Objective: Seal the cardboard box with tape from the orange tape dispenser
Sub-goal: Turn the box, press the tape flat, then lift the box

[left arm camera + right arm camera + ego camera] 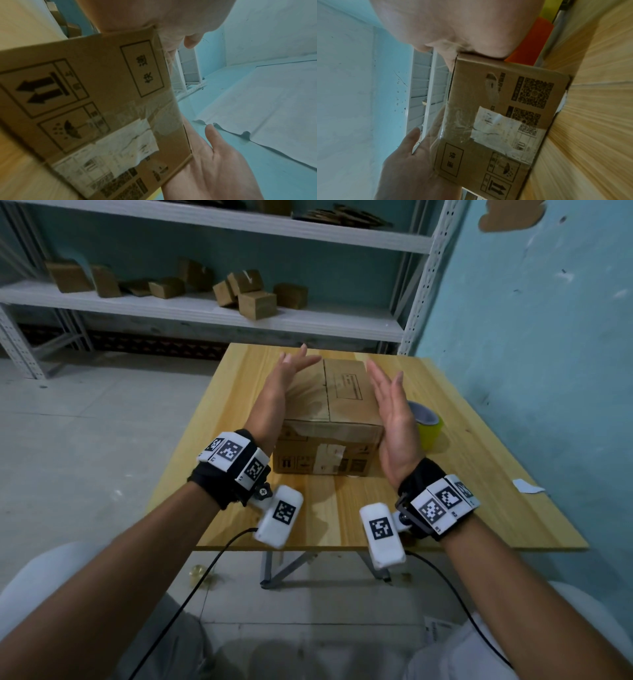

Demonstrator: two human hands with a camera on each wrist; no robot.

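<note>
A closed cardboard box (329, 419) stands in the middle of the wooden table (342, 508), its top flaps meeting in a seam down the centre. Old clear tape and a torn white label (498, 129) cover its near face. My left hand (284, 381) is at the box's left top edge and my right hand (390, 405) at its right top edge. Both have straight fingers, palms face each other and hold nothing. A yellow-green tape roll (428, 422) sits right of the box, partly hidden by my right hand. An orange part of the dispenser (532, 44) shows behind that hand.
A white metal shelf (205, 313) with several small cardboard boxes stands behind the table. A blue wall (531, 354) runs close along the table's right side. A scrap of white paper (527, 486) lies past the right edge. Bare wood lies between the box and the near edge.
</note>
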